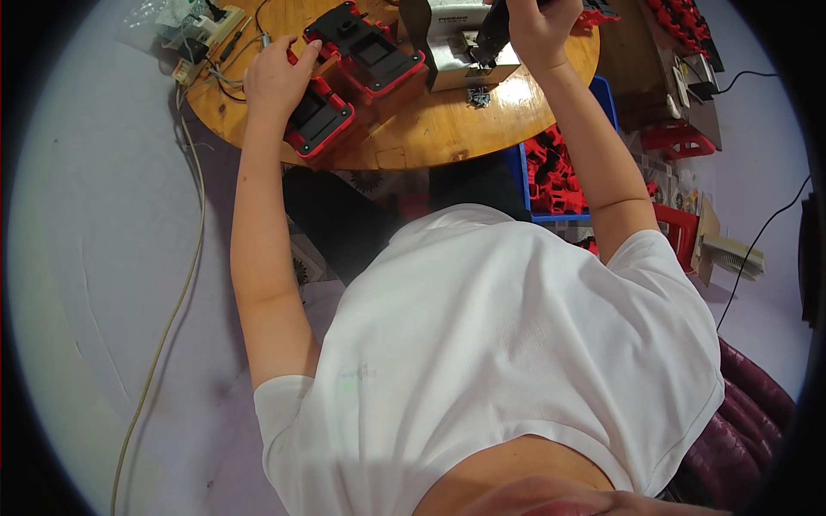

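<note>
Left hand (pixel 280 82): curled over red-and-black case (pixel 322 119), cannot tell whether grasping
Right hand (pixel 542 27): grasping black tool (pixel 494 33), tip-down at silver metal box (pixel 454 70)

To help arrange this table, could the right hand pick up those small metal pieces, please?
Probably not freely: the right hand holds the black tool, though the small metal pieces lie uncovered.

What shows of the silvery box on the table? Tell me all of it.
The silvery box looks like shiny metal, with dark print on top and a small mechanism toward the front. It sits on the wooden table, partly cut off by the picture's upper edge. The black tool in the right grip reaches that mechanism; contact is unclear. Small metal pieces lie just in front.
</note>
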A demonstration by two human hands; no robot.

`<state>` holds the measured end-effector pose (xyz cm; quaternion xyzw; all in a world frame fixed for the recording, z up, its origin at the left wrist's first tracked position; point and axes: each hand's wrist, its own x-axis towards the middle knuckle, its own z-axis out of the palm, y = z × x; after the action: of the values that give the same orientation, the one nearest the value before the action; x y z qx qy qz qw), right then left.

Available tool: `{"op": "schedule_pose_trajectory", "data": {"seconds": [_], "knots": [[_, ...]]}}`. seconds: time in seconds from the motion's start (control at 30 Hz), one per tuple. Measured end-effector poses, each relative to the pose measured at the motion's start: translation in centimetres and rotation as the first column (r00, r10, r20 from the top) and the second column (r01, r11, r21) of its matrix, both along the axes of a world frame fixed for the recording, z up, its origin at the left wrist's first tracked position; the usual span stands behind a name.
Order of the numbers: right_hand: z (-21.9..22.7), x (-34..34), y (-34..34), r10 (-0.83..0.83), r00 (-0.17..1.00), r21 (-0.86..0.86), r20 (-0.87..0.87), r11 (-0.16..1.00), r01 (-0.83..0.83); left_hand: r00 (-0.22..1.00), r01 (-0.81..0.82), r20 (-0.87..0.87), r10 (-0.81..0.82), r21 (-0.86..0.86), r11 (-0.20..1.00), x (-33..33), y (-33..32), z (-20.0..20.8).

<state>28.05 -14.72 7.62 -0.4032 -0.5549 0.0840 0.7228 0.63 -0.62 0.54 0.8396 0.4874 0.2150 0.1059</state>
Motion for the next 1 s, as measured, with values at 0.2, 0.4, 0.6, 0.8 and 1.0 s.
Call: {"op": "schedule_pose_trajectory", "data": {"seconds": [0.2, 0.4, 0.6, 0.8, 1.0], "knots": [[-0.8, 0.3, -0.3, 0.021, 0.999, -0.005, 0.034, 1.000, -0.021, 0.996, 0.063, 0.035, -0.077, 0.302, 0.951, -1.2, 0.3, -0.7], [2.9, -2.7, 2.3, 0.143, 0.989, -0.085, -0.026, 0.986, -0.144, 0.999, -0.027, 0.047, 0.023, 0.088, 0.996, -3.4, -1.3, -0.3], [4.3, -12.0, 10.2, 0.431, 0.898, 0.318, -0.087, 0.867, -0.385, 0.992, -0.055, 0.113, 0.052, 0.021, 0.998, -4.7, -1.8, -0.8], [2.6, -15.3, 15.0, 0.438, 0.898, 0.292, -0.040, 0.865, -0.408, 0.996, -0.056, 0.056, 0.064, -0.131, 0.990, -3.2, -1.0, -0.6], [1.9, -16.3, 15.8, 0.412, 0.910, 0.253, -0.031, 0.884, -0.392, 0.994, -0.102, 0.033, 0.106, -0.115, 0.988, -3.0, -2.0, 0.3]]}}
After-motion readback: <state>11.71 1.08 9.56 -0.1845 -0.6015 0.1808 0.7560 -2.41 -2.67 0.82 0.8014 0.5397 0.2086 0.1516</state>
